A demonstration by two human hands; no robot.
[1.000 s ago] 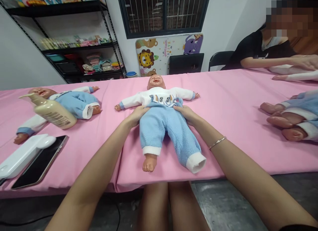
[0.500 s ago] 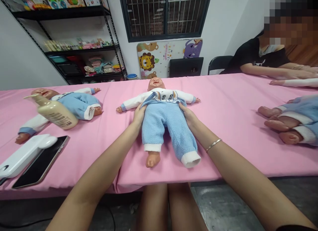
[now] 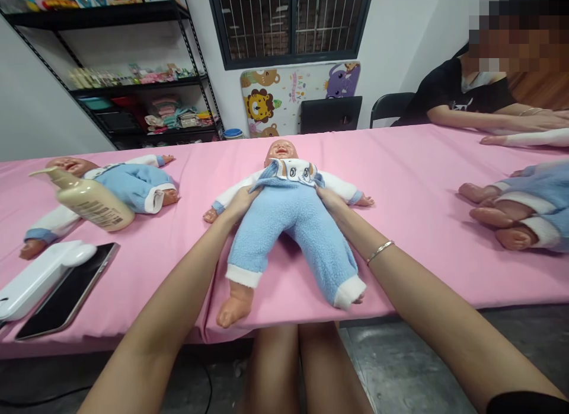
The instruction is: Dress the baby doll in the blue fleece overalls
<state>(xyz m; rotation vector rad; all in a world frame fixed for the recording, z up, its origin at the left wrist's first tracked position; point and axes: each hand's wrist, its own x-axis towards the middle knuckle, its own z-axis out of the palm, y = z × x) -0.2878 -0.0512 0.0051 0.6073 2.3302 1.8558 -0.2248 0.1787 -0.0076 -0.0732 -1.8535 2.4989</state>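
On its back in front of me lies a baby doll [image 3: 281,150], its head toward the far table edge and its arms spread. Light blue fleece trousers [image 3: 293,209] with white cuffs cover its legs, which are apart. My left hand [image 3: 242,201] is closed on the waistband at the doll's left-hand side as I see it, fingers partly under the cloth. At the opposite side my right hand [image 3: 329,200] grips the waist, its fingertips partly hidden. A bare foot [image 3: 235,306] sticks out of the left cuff; only toes show at the right cuff. The white printed top [image 3: 297,172] shows above the waistband.
Left on the pink-covered table [image 3: 413,224] are a second doll [image 3: 133,180], a pump bottle [image 3: 91,203], a white device [image 3: 42,277] and a phone [image 3: 71,292]. Another doll [image 3: 533,206] lies right. A co-worker [image 3: 466,99] sits at the far right, hands on a doll's arm.
The doll's legs have swung wider apart and nearer the front edge. Toes now peek from the right cuff. Both hands keep hold of the waist.
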